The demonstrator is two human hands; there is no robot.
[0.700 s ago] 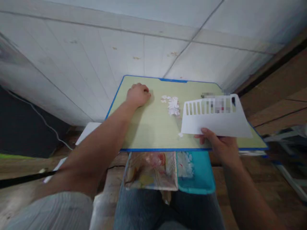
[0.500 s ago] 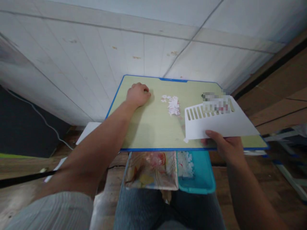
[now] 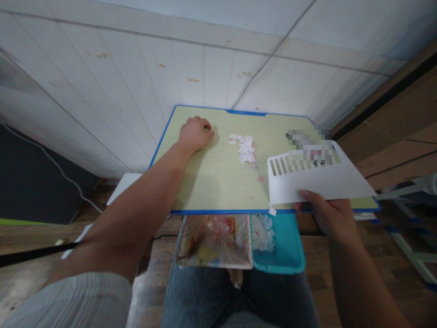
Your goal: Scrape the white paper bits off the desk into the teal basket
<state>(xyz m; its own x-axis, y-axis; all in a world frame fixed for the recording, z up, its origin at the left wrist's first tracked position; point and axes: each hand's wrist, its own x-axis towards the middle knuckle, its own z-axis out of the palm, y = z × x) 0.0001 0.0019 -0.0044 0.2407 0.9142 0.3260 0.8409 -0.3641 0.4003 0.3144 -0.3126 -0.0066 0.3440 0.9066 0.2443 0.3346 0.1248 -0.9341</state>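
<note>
My right hand (image 3: 327, 214) grips the lower edge of a flat white sheet (image 3: 307, 187) with a row of long slots cut near its far edge, thumb on top. The sheet is tilted over the right part of a pale yellow-green tabletop (image 3: 211, 182) with a blue rim. A small white piece (image 3: 272, 211) hangs at the sheet's lower left corner. My left hand (image 3: 196, 133) rests on the far left of the tabletop with its fingers curled; nothing shows in them. Between the hands lies a loose pile of small white pieces (image 3: 246, 149).
Below the table's front edge, over my lap, are a patterned tray (image 3: 218, 262) and a turquoise bin (image 3: 288, 246) with white bits in it. A white panelled wall (image 3: 191, 64) stands behind the table. A dark object, partly pixelated (image 3: 298, 136), lies at the back right.
My right hand has moved the slotted sheet slightly right and towards me. The small white piece at its corner has shifted towards the front edge. My left hand stays in place.
</note>
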